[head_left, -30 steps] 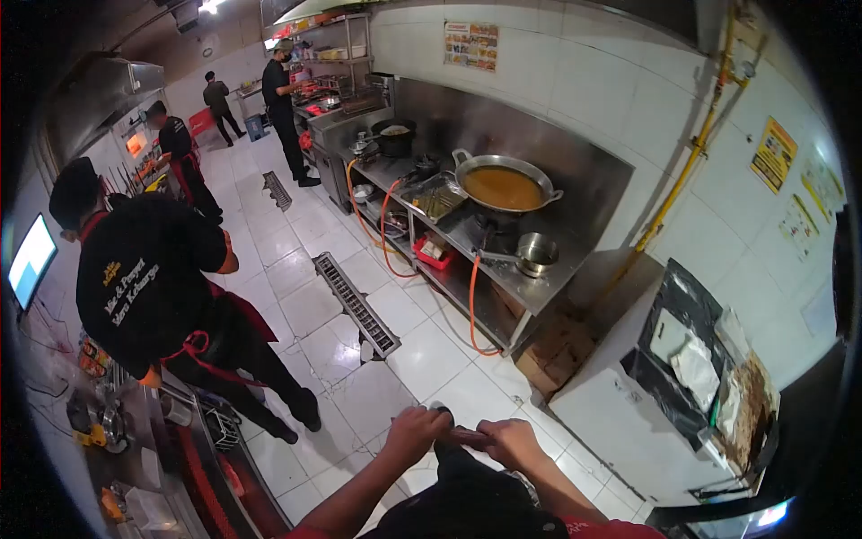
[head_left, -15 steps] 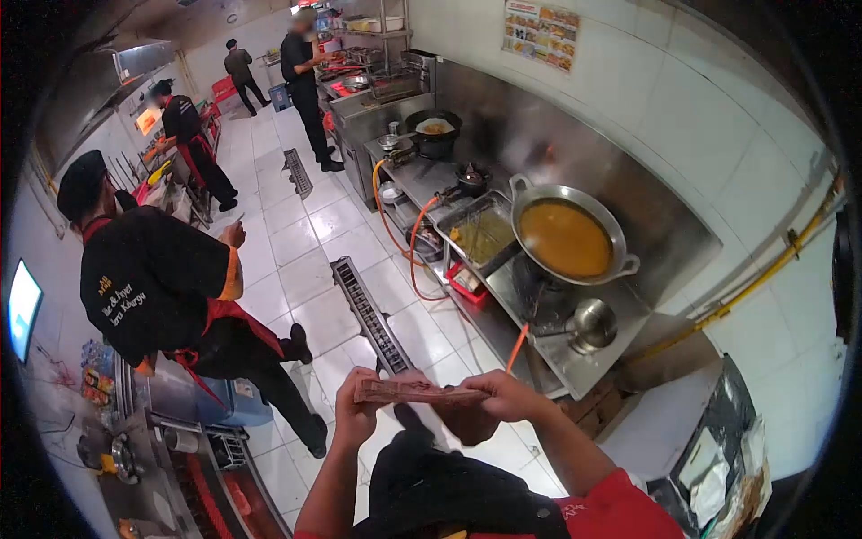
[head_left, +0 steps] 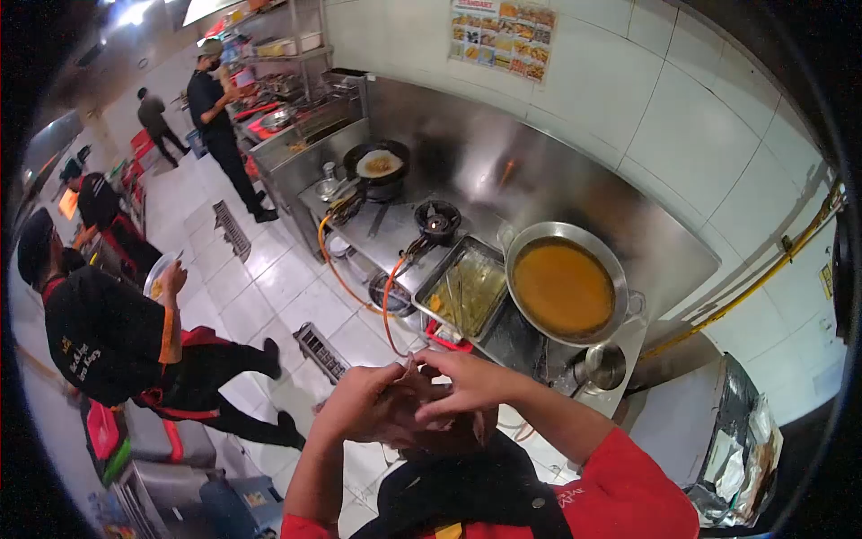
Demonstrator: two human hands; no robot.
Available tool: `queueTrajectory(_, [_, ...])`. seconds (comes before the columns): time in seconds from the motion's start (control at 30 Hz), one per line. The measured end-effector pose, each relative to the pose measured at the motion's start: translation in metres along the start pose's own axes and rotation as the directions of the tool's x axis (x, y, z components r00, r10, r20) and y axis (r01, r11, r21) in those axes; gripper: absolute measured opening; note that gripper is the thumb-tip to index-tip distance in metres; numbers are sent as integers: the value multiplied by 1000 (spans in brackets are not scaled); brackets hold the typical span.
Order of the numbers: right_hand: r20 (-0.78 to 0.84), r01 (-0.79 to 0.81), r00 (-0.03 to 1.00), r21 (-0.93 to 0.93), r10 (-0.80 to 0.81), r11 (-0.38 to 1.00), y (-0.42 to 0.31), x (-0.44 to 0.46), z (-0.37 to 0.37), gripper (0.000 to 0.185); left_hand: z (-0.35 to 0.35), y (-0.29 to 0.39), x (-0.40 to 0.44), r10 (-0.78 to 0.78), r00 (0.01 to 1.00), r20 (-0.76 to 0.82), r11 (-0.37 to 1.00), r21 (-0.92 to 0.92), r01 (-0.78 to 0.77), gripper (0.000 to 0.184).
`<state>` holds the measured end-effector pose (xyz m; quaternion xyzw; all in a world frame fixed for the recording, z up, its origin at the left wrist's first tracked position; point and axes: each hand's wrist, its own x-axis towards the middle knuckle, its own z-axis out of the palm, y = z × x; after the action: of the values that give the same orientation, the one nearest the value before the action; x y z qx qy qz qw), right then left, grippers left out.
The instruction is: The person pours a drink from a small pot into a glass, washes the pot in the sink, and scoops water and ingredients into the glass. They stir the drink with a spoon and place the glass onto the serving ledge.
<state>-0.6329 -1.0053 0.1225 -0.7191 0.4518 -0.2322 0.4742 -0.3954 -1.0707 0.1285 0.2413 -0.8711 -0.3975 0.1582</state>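
- From the head camera, my only view, I have the left hand [head_left: 359, 400] and right hand [head_left: 476, 382] close together in front of the apron, fingers bent.
- Both hold a pinkish-brown piece [head_left: 415, 384] between them; I cannot tell what it is, nor how far the hidden fingers close around it.
- Beyond them I see a steel counter [head_left: 386, 229] against a metal splashback [head_left: 449, 135].
- On it, a two-handled wok [head_left: 620, 296] of orange-brown liquid is just beside a rectangular tray [head_left: 485, 243] of yellowish liquid; a saucepan [head_left: 603, 366] is near the wok.
- Farther along I get a burner [head_left: 437, 220] and a black pan [head_left: 386, 145] with pale food inside.
- The floor [head_left: 269, 287] is white tile, with a drain grate [head_left: 321, 350] set in it.
- A picture poster [head_left: 503, 38] and yellow pipe [head_left: 754, 280] run my right-hand wall.
- Off left, a co-worker [head_left: 108, 332] in black holds a plate [head_left: 163, 263]; three others are farther back.
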Motion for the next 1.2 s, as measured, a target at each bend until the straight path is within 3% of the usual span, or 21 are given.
queueTrajectory(0.1, [-13, 187, 982, -72, -188, 980, -2, 52, -43, 58, -48, -14, 42, -93, 995, 38, 992, 83, 90, 25])
queueTrajectory(0.13, [-165, 494, 795, -383, -583, 781, 9, 81, -50, 46, -56, -34, 54, -25, 999, -37, 999, 28, 26, 28])
queueTrajectory(0.17, [-166, 491, 794, -390, -584, 779, 17, 99, -61, 46, -68, -52, 65, -17, 999, -37, 999, 30, 18, 28])
queueTrajectory(0.23, [-24, 167, 986, -24, -168, 986, 11, 125, -106, 35, -95, -65, 99, -82, 972, -222, 934, 323, 152, 34])
queueTrajectory(0.3, [-122, 264, 956, -37, -267, 964, 21, 150, -154, 27, -133, -62, 131, -64, 891, -449, 798, 514, 315, 43])
queueTrajectory(0.37, [-621, 428, 764, 288, -174, 857, 29, 180, -203, 18, -169, -76, 161, 295, 627, -721, 765, 572, 297, 48])
queueTrajectory(0.43, [-833, 229, 532, -32, -152, 973, 44, 199, -283, 27, -206, -81, 193, 556, 294, -777, 760, 619, 199, 44])
queueTrajectory(0.5, [-896, 331, 410, -29, -172, 943, 73, 207, -380, 34, -231, -96, 197, 527, 302, -794, 770, 597, 224, 39])
queueTrajectory(0.53, [-935, 359, 353, 176, 41, 917, 99, 205, -425, 39, -237, -107, 199, 508, 305, -806, 775, 582, 246, 35])
queueTrajectory(0.57, [-940, 535, 334, 254, 75, 806, 111, 199, -461, 40, -241, -130, 192, 505, 347, -790, 744, 603, 289, 33])
queueTrajectory(0.67, [-995, 480, 96, 60, 15, 875, 199, 175, -576, 49, -219, -187, 168, 297, 537, -790, 551, 601, 579, 38])
queueTrajectory(0.77, [-995, 264, 79, 77, 58, 961, 283, 143, -643, 62, -166, -274, 118, -213, 635, -743, 517, 465, 718, 41])
queueTrajectory(0.8, [-995, -435, -102, 41, -4, 900, 295, 141, -643, 69, -140, -300, 103, -176, 681, -711, 500, 532, 684, 40])
queueTrajectory(0.87, [-985, -984, -67, 39, -160, 173, 260, 161, -612, 87, -91, -363, 46, -473, 706, -527, 436, 556, 707, 43])
queueTrajectory(0.9, [-987, -985, -57, 32, -150, 169, 278, 170, -614, 87, -74, -351, 45, -505, 729, -463, 413, 611, 675, 38])
queueTrajectory(0.97, [-831, -875, 438, -482, -343, 50, 321, 183, -614, 82, -28, -379, 0, -436, 816, -380, 467, 679, 566, 35])
queueTrajectory(1.0, [-829, -867, 452, -495, -328, 54, 327, 181, -615, 82, -12, -380, -12, -667, 691, -280, 496, 525, 691, 36])
queueTrajectory(1.03, [-861, -834, 496, -508, -112, 214, 329, 183, -626, 81, -1, -370, -16, -883, 454, -119, 392, 344, 853, 36])
queueTrajectory(1.07, [-823, -790, 558, -489, 105, 369, 330, 188, -635, 79, 10, -366, -28, -930, 369, -13, 354, 248, 902, 37])
queueTrajectory(1.13, [-705, -578, 709, -598, -20, 555, 364, 176, -668, 74, 51, -379, -80, -963, 252, 93, 262, 107, 959, 38])
queueTrajectory(1.2, [-746, -702, 665, -607, 36, 373, 289, 187, -649, 72, 103, -396, -143, -989, 76, 129, 69, -60, 996, 31])
